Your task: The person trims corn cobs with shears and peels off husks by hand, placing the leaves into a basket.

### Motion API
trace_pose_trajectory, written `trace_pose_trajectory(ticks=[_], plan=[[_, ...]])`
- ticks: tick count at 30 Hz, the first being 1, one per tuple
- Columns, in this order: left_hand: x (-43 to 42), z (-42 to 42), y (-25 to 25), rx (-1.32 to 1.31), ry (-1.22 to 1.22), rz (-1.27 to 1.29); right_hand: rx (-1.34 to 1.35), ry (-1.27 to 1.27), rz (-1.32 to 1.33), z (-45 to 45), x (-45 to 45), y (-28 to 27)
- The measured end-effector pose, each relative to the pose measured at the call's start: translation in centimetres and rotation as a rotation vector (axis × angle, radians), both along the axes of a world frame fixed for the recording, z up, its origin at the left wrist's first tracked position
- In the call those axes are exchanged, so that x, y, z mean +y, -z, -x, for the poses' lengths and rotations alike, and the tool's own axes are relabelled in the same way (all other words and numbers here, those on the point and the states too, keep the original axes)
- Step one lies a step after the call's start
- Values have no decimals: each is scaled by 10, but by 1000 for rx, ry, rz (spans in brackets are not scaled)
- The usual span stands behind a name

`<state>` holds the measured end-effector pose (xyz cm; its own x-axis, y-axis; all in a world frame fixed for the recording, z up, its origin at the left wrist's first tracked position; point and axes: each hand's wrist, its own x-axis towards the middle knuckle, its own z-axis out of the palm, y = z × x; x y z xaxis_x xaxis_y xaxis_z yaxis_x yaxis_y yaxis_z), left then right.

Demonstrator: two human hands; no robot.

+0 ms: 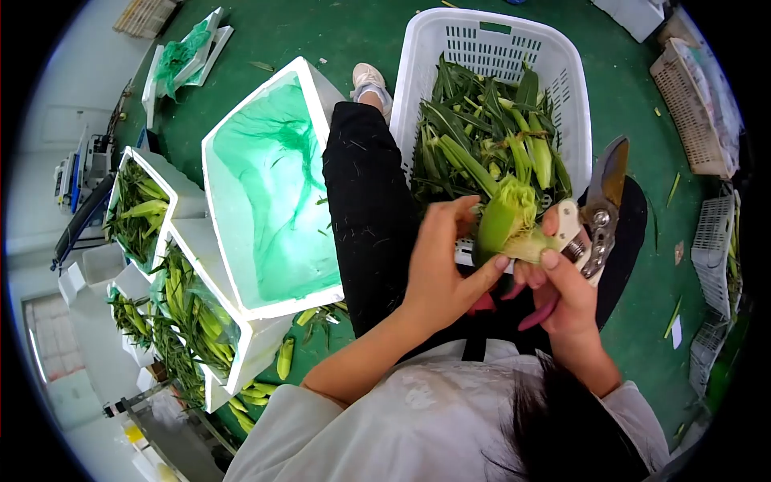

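My left hand (442, 269) is wrapped round the lower side of a green ear of corn (499, 221), its thumb stretched along the underside. Pale silk and trimmed husk show at the corn's upper right. In my right hand (570, 297) is a pair of pruning shears (601, 218), blades pointing up and away from the corn, with a purplish-red handle end below. The right thumb and fingertips also pinch a pale flap of husk on the corn. Just beyond both hands, a white plastic basket (574, 88) holds husks and leaves (466, 120).
A white foam box (215, 193) lined with green film stands left of my leg. Further left, more foam boxes (189, 241) hold unhusked corn (181, 297). Loose ears (285, 359) lie on the green floor. Several crates (711, 249) line the right side.
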<state>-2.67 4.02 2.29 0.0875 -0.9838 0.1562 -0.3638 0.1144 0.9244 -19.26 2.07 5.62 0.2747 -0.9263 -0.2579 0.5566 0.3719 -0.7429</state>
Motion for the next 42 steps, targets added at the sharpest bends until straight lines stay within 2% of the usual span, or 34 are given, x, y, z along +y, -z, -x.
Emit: trace_pose_trajectory(ticks=[2, 4, 7, 8, 10, 12, 13, 17, 21, 23, 24, 26, 27, 30, 31, 34, 35, 37, 38, 40, 42], plan=[[2, -5, -17, -136, -59, 48, 108, -17, 1, -6, 5, 1], [-3, -2, -23, -133, -94, 115, 149, -62, 61, -8, 5, 6], [-12, -4, -17, -218, -160, 240, 238, -78, 102, -9, 3, 3], [-15, -5, -14, -261, -181, 289, 193, -88, 104, -8, 2, 2], [-16, -9, -10, -151, -134, 199, 105, -100, 110, -5, -2, 1], [-15, -11, -6, 6, -78, 8, -146, -96, -4, 1, -6, 7], [-15, -7, -6, 260, -109, -53, -240, -69, -78, 5, -8, 10], [-13, 2, -10, 531, -146, -138, -479, -42, -198, 14, -14, 21], [-12, -1, -11, 309, -130, -36, -572, -64, -280, 13, -16, 23], [-14, -3, -20, 81, -103, 44, -563, -84, -294, 14, -17, 31], [-14, -3, -26, -34, -91, 84, -516, -95, -297, 13, -16, 29], [-15, 0, -32, -150, -81, 145, -55, -42, -223, 11, -15, 20], [-16, 3, -31, -186, -79, 176, 157, 31, -126, 7, -13, 14], [-18, 9, -24, -267, -34, 274, 480, -104, 403, 13, -17, 10], [-19, 11, -20, -287, -10, 308, 720, -173, 407, 13, -17, -6], [-21, 11, -12, -155, 84, 329, 743, 22, 457, 10, -17, 10], [-19, 12, -8, -21, 65, 280, 554, 118, 312, 4, -13, 7], [-8, 16, 0, 242, 16, 177, 382, 180, 89, 5, -12, 3], [-3, 18, 2, 261, -10, 176, 275, 247, -3, 3, -14, 2], [5, 23, 5, 299, -50, 174, 147, 215, -7, 8, -15, 11], [12, 24, 21, 466, -68, 149, 110, 250, -6, 9, -12, 12]])
